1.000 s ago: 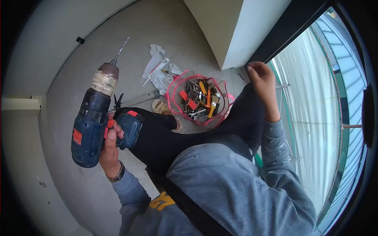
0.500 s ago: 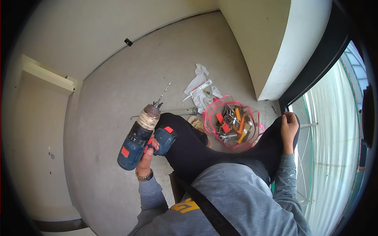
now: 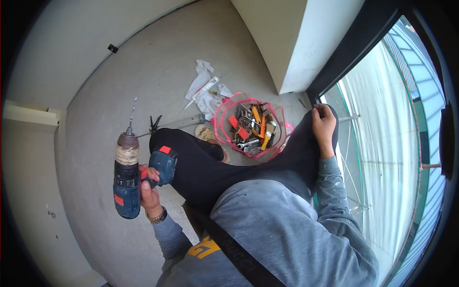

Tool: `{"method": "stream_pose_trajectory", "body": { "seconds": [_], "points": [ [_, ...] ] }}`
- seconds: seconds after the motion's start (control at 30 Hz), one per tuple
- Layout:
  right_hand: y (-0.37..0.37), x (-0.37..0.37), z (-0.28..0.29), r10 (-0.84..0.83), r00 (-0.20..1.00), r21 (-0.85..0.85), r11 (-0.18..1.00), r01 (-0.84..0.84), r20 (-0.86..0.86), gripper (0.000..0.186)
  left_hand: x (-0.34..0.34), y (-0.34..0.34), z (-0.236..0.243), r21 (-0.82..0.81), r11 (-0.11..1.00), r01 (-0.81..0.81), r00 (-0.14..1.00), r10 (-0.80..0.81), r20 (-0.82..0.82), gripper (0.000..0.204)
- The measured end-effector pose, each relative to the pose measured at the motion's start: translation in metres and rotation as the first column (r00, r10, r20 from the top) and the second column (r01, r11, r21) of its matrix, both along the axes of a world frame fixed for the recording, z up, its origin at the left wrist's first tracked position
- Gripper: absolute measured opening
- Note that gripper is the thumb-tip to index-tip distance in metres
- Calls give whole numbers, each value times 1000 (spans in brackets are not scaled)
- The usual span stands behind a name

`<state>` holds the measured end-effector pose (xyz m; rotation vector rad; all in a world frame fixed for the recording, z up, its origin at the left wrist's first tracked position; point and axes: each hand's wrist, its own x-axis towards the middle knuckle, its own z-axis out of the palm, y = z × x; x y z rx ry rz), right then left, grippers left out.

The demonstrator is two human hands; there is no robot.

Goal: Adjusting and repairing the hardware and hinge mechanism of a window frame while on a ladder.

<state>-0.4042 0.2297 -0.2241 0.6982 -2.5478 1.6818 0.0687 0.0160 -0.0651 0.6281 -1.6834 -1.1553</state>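
Note:
My left hand [image 3: 150,192] is wrapped round the handle of a blue cordless drill [image 3: 127,179] with red accents and tape round its front. A long, thin drill bit [image 3: 133,113] sits in the chuck, pointing toward the far side. The drill hangs in the air left of my left knee, its battery [image 3: 163,166] turned toward my leg. On my right knee rests my right hand [image 3: 324,125], closed with the fingers curled down. What those fingers hold, if anything, is hidden.
Between my feet stands a clear tool bag [image 3: 228,138] with pink edging, full of hand tools. Beyond it lie a white rag [image 3: 200,82] and a white tube [image 3: 206,87]. A caulking gun [image 3: 179,122] lies by my left foot. A glazed opening [image 3: 382,143] borders my right side.
The drill has turned so its bit points more straight ahead. The whole scene has shifted left and up in view, and the caulking gun's handle now shows. My right hand stays on the knee.

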Motion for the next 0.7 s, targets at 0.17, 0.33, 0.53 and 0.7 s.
{"method": "stream_pose_trajectory", "body": {
  "seconds": [0.17, 0.33, 0.53, 0.7],
  "points": [
    [4, 0, 3, -21, 1000, 33, 999, 22, -16, 14, -4, -4, 0, -31, 998, 46, 999, -46, -6, 50],
    [4, 0, 4, -27, 1000, 46, 999, 27, -7, 15, -2, -4, -1, -18, 998, 59, 998, -59, 8, 50],
    [5, -1, 4, -9, 1000, 81, 997, 8, 12, 14, -4, 0, 2, -17, 997, 72, 997, -71, 42, 51],
    [-7, -4, 6, 18, 993, 169, 985, -37, 114, 17, 5, -4, 10, 43, 979, -198, 973, 201, -113, 47]
  ]
}}
